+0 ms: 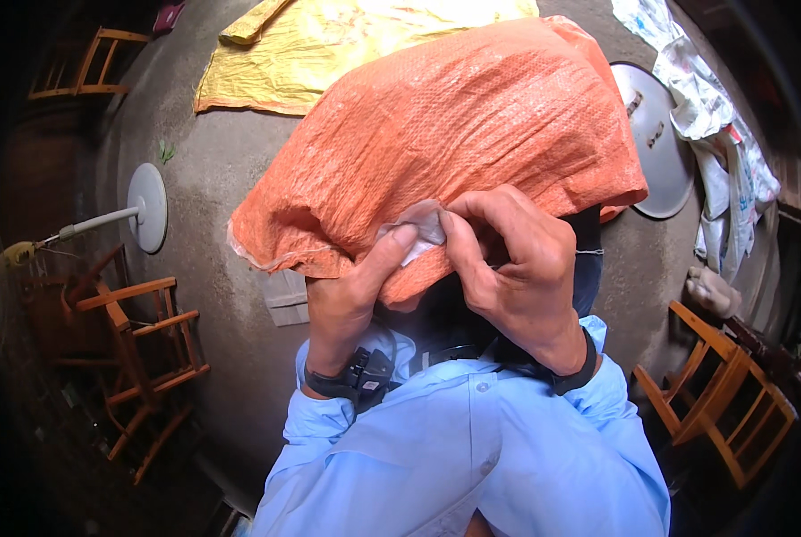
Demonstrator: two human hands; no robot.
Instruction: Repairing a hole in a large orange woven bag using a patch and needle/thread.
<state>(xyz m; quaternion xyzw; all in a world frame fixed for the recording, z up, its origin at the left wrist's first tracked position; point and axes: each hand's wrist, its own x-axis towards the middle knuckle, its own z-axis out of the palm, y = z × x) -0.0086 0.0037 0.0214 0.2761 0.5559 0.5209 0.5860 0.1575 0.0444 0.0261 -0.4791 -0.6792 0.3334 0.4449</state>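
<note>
A large orange woven sack [472,116] lies across my lap, its near edge bunched toward me. My left hand [357,282] grips that edge, thumb on top, with the other fingers hidden under the fabric. Pressed beneath the thumb is a small white patch [426,234] of thin, crumpled material on the orange weave. My right hand [517,268] pinches at the patch's right side with thumb and forefinger; anything finer between those fingertips is too small to make out. A loose pale thread [280,261] trails along the sack's left edge.
A yellow woven sack [275,67] is spread on the floor beyond. At left are a standing fan's round base [148,208] and wooden chairs [145,340]. To the right lie a large metal lid [656,148], white sacks [709,116] and another wooden chair [718,394].
</note>
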